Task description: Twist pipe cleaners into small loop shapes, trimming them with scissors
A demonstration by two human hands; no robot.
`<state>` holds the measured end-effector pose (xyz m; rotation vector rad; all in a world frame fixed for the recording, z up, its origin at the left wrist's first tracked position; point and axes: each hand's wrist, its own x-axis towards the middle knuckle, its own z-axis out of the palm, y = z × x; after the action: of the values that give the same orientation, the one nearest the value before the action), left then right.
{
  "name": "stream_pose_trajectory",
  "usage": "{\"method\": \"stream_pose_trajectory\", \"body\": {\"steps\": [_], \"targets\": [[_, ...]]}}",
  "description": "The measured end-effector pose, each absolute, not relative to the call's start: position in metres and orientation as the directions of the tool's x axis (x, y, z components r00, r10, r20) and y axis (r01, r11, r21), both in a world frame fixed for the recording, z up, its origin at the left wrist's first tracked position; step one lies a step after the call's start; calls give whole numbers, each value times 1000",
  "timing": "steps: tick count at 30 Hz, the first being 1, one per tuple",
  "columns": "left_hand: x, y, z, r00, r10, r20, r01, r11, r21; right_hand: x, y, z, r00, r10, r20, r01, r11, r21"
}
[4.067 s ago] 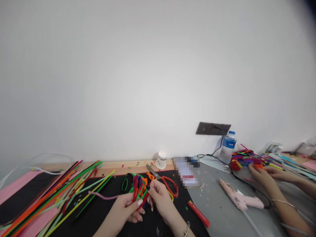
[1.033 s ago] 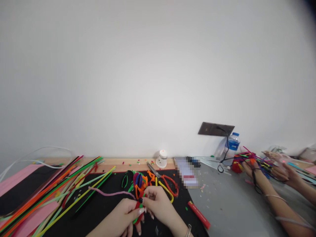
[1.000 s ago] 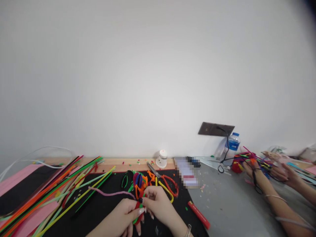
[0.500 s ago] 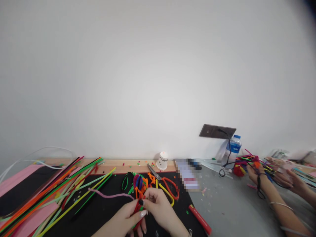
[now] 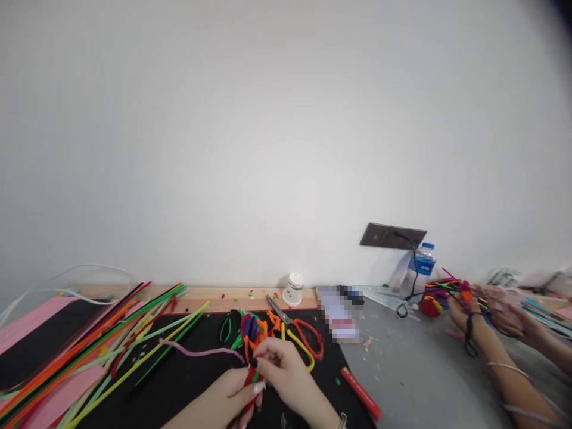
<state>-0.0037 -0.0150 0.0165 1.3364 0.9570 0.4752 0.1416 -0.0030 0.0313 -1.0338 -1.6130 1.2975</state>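
— What just changed?
— The left hand [image 5: 229, 390] and right hand [image 5: 286, 372] are closer together than a few seconds ago. Both pinch the thin red-and-green fuzzy strips [image 5: 252, 378] at the near middle, and cover more of them. I think they're held tighter.
— What's around?
— Loops of purple, blue and orange fuzzy strips [image 5: 250, 329] crowd the far side. Metal scissors with orange handles [image 5: 279, 310] lie right; a long pinkish-purple fuzzy strip [image 5: 203, 351] lies left.
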Motion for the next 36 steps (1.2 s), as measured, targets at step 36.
{"method": "stream_pose_trajectory", "body": {"steps": [36], "targets": [[-7,-6,-1,546,828,-126,148,53,988,137,-1,25,-265,954,139,185,191,-964]]}}
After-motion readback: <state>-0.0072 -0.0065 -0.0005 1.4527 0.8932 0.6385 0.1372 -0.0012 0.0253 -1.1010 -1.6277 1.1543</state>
